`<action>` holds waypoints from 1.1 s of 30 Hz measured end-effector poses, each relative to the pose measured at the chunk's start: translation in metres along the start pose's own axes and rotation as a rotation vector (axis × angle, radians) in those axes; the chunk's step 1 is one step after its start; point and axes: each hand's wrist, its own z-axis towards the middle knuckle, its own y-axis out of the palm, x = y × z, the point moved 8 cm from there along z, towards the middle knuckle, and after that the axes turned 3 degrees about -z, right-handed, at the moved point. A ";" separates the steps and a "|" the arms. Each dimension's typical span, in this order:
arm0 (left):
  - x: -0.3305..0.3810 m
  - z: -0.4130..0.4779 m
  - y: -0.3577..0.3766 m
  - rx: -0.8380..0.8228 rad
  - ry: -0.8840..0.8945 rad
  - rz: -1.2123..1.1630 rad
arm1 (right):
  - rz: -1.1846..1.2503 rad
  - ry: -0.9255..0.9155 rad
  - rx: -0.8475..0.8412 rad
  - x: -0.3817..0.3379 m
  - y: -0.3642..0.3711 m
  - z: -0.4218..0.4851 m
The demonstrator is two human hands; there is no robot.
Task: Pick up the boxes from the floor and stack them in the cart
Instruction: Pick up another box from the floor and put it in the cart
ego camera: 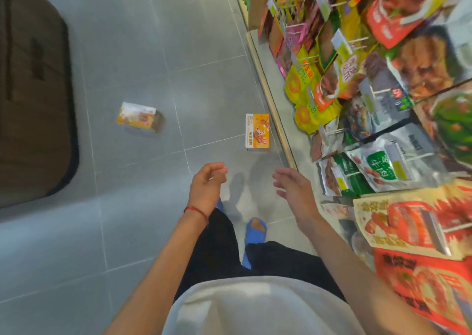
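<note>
Bright, even light leaves soft shadows and faint glare on the floor [143, 53]; the frame's edges bend and blur.

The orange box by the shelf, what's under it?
The orange box lies flat on the grey tiled floor, beside the shelf base. Anything beneath it is covered.
</note>
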 end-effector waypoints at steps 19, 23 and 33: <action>0.173 0.272 0.063 -0.484 -0.008 0.609 | 0.680 0.282 0.498 -0.089 0.092 0.140; 0.169 0.286 0.087 -0.529 -0.035 0.684 | 0.694 0.312 0.489 -0.081 0.090 0.150; 0.156 0.333 0.142 -0.655 -0.073 0.785 | 0.763 0.362 0.582 -0.054 0.095 0.189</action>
